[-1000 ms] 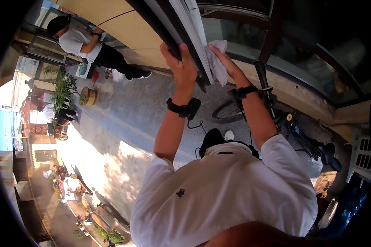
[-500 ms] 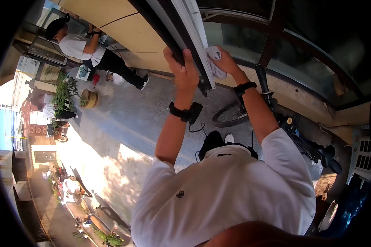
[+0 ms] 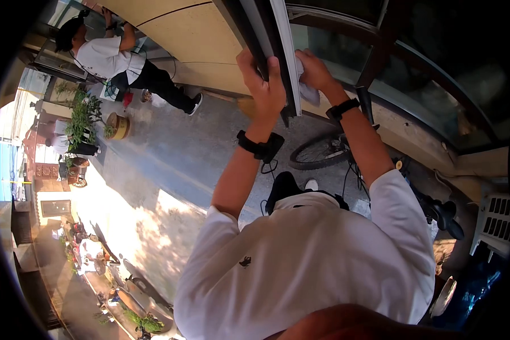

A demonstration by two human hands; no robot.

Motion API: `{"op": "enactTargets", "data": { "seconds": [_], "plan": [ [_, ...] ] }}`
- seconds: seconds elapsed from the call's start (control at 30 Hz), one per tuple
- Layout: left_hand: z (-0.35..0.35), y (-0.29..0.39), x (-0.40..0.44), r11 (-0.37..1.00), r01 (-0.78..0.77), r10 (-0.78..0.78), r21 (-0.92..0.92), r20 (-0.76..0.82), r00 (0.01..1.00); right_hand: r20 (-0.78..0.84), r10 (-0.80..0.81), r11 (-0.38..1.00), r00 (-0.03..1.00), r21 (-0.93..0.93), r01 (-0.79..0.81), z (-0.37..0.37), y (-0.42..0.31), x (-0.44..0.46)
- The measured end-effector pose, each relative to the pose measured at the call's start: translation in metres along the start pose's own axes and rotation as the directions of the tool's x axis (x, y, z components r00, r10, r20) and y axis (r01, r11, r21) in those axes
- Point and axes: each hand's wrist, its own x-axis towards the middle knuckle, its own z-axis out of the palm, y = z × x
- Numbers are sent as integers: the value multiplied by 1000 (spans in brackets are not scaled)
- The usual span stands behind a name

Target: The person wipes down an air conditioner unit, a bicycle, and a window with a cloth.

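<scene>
A long window frame (image 3: 272,34), dark on one side and white on the other, comes down from the top of the view. My left hand (image 3: 264,90) is closed around its dark edge near the lower end, thumb on the near face and fingers behind. On the white side, my right hand (image 3: 318,72) is closed on a pale cloth (image 3: 309,94) that lies against the frame. Part of the cloth is hidden by the fingers and the frame. Each wrist wears a black strap.
A bicycle (image 3: 317,152) leans below my right arm beside a wall with dark-framed glass panes (image 3: 334,54). At left, another person (image 3: 105,59) in a white shirt works at a window. A potted plant (image 3: 118,126) stands behind that person. A white slatted unit (image 3: 496,221) is far right.
The frame and both my hands sit slightly further right in view. The right hand's fingers now cover more of the cloth. The other person's arms are raised higher.
</scene>
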Motion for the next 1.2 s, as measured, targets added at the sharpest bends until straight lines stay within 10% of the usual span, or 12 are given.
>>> {"op": "enactTargets", "data": {
  "seconds": [0.17, 0.27, 0.33, 0.4, 0.63, 0.73, 0.83, 0.9, 1.0, 1.2],
  "plan": [
    [-6, -10, 1, 998, -25, 22, 49, 49, 999, -140, 83, 996, 987, 27, -80, 22, 19, -5],
    [-10, -13, -8, 996, 11, -22, 90, 119, 993, 40, 37, 965, 999, 258, -46, 0, 20, -24],
    [-20, -9, -16, 994, 25, -44, 111, 173, 984, 197, 432, 823, 880, -484, -296, -35, -36, -45],
    [-42, 0, -35, 899, -86, -111, 429, 414, 903, 28, 424, 845, 905, -373, -384, -56, -80, -67],
    [-107, 1, -76, 997, 78, -40, -20, 712, 701, -36, 620, 630, 784, 619, -470, -27, -195, -129],
    [-121, -58, -110, 973, 103, 55, -207, 640, 766, -118, 460, 815, 880, 449, -365, -10, -241, -121],
    [-146, -117, -104, 597, 776, -363, -204, 794, 488, -148, 54, 985, 987, -153, -77, -25, -276, -90],
    [-139, -103, -51, 952, 294, -229, -84, 440, 868, -398, -3, 970, 917, -225, -94, -27, -268, -78],
    [-114, -130, -5, 924, 377, -328, -60, 381, 864, -772, -153, 951, 617, -284, -120, -40, -247, -46],
    [-68, -144, 0, 914, 401, -360, 60, 576, 734, -857, 26, 958, 515, -126, -258, -56, -255, 9]
  ]
}}
